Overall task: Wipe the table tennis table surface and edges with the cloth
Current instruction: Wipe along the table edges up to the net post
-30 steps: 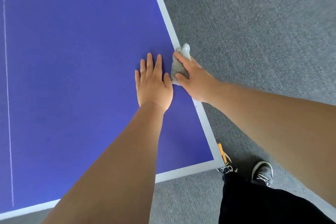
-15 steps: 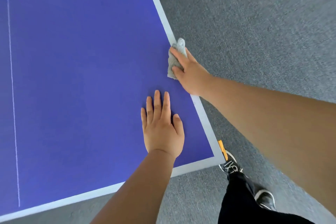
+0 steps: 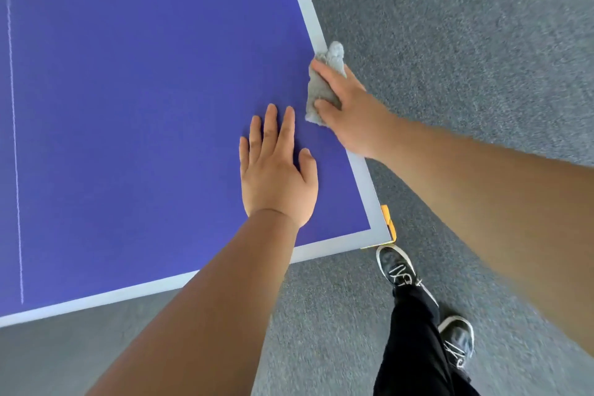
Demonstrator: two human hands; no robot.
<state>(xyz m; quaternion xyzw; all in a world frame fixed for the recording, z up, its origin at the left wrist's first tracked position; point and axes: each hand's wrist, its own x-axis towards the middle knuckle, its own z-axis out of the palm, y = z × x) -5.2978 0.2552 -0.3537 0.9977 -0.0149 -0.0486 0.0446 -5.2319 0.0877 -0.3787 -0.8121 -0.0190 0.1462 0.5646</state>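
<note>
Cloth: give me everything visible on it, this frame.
The cloth is small, light grey and looks like soft fabric, crumpled into a wad. It lies on the right side edge of the table tennis table, across the white border line, with its far end bunched out past the rim. The right hand grips it, forefinger and thumb on top. The left hand lies flat nearby, not touching it.

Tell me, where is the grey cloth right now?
In the head view the grey cloth sits on the table's white right edge, gripped by the right hand, just beyond the flat left hand.
</note>
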